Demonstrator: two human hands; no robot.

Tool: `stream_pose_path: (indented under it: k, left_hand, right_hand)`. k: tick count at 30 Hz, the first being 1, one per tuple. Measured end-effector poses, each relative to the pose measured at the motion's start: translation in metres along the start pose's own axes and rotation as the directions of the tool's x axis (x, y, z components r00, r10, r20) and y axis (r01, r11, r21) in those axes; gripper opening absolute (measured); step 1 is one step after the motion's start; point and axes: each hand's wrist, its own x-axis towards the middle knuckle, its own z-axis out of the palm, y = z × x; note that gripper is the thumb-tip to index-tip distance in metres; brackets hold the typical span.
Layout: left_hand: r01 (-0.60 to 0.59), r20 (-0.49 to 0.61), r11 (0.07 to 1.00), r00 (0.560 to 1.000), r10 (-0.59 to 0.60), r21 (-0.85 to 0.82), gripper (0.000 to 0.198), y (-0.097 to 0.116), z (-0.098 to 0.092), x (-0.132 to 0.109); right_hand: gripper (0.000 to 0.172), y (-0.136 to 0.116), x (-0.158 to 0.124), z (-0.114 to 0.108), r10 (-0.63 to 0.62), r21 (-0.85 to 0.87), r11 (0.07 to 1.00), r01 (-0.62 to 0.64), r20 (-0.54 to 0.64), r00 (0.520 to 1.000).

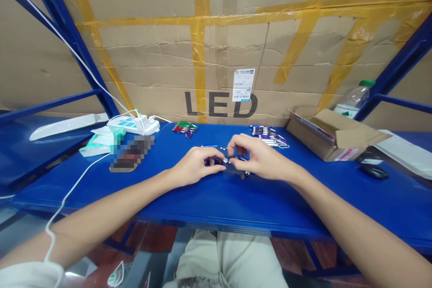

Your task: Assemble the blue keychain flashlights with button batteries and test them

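Currently, head view: left hand (192, 167) at frame centre, thumb and fingers bent round small blue cylinder (225, 161), its silver end toward right; right hand (261, 157) just right of it, fingers curled, thumb and forefinger tips close together near that end, cannot tell whether they pinch anything; small silver pieces (243, 176) below right hand on blue table (202, 202); open cardboard box (308, 139) at right of frame

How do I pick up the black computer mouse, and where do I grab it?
Probably best to pinch the black computer mouse across its middle by the two long sides, coming down from above and the near side. It lies flat with its rounded back up, and the open cardboard box stands beyond it, to the left.
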Motion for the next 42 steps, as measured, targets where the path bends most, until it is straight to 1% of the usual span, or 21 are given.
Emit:
stream_pose_path:
  k: [1, 4, 7, 9, 11, 16, 21, 26, 28, 34, 37, 40, 42]
  left_hand:
    - [-0.023, -0.008, 1.000, 1.000, 0.023, 0.021, 0.017, 0.001, -0.001, 0.000]
    - [-0.054, -0.019, 0.998, 0.998, 0.055, 0.040, 0.017, 0.001, -0.002, 0.000]
    - [-0.003, -0.020, 1.000, 1.000, 0.003, 0.011, 0.019, 0.001, -0.002, 0.001]
    - [0.043, -0.026, 0.999, 0.999, -0.043, -0.023, 0.020, 0.000, -0.001, 0.002]
    - [0.074, -0.032, 0.996, 0.997, -0.075, -0.046, 0.021, 0.000, 0.000, 0.002]
    - [0.119, -0.029, 0.991, 0.992, -0.121, -0.057, 0.024, 0.000, 0.000, 0.002]
    - [0.141, -0.017, 0.987, 0.990, -0.142, -0.076, 0.025, 0.002, 0.000, 0.003]
    - [0.137, -0.010, 0.988, 0.990, -0.139, -0.069, 0.024, 0.003, 0.000, 0.002]
    - [0.136, -0.008, 0.988, 0.991, -0.137, -0.068, 0.024, 0.003, 0.000, 0.002]
    - [0.105, -0.014, 0.993, 0.994, -0.106, -0.060, 0.022, 0.004, 0.000, 0.002]
    - [0.088, -0.005, 0.995, 0.996, -0.089, -0.044, 0.022, 0.003, 0.000, 0.002]
    - [0.077, 0.008, 0.997, 0.997, -0.076, -0.029, 0.025, 0.002, 0.000, 0.001]
    - [0.068, 0.026, 0.998, 0.997, -0.068, -0.017, 0.025, 0.002, 0.000, 0.001]
  right_hand:
    - [0.010, 0.000, 0.000, -0.003, 0.011, -0.007, 1.000, -0.011, 0.024, 1.000]
    - [0.012, 0.001, 0.000, -0.014, 0.070, -0.017, 0.998, -0.068, 0.190, 0.979]
    - [0.017, 0.002, -0.002, -0.021, 0.111, -0.014, 0.994, -0.113, 0.344, 0.932]
    - [0.019, 0.003, -0.003, -0.021, 0.117, -0.026, 0.993, -0.117, 0.411, 0.904]
    - [0.020, 0.005, -0.004, -0.018, 0.114, -0.037, 0.993, -0.109, 0.437, 0.892]
    - [0.025, 0.006, -0.004, -0.009, 0.115, -0.026, 0.993, -0.116, 0.456, 0.883]
    - [0.023, 0.008, -0.004, -0.009, 0.127, -0.069, 0.992, -0.108, 0.438, 0.890]
    - [0.022, 0.010, -0.004, -0.010, 0.164, -0.105, 0.986, -0.131, 0.453, 0.876]
    - [0.023, 0.010, -0.003, -0.008, 0.159, -0.105, 0.987, -0.125, 0.438, 0.885]
    - [0.022, 0.007, -0.001, -0.007, 0.101, -0.101, 0.992, -0.074, 0.304, 0.947]
    - [0.019, 0.004, -0.001, -0.009, 0.067, -0.071, 0.996, -0.054, 0.199, 0.978]
    - [0.019, 0.001, -0.001, -0.012, 0.039, -0.028, 0.999, -0.037, 0.101, 0.994]
    - [0.022, -0.001, -0.001, -0.012, 0.037, 0.022, 0.999, -0.039, 0.068, 0.997]
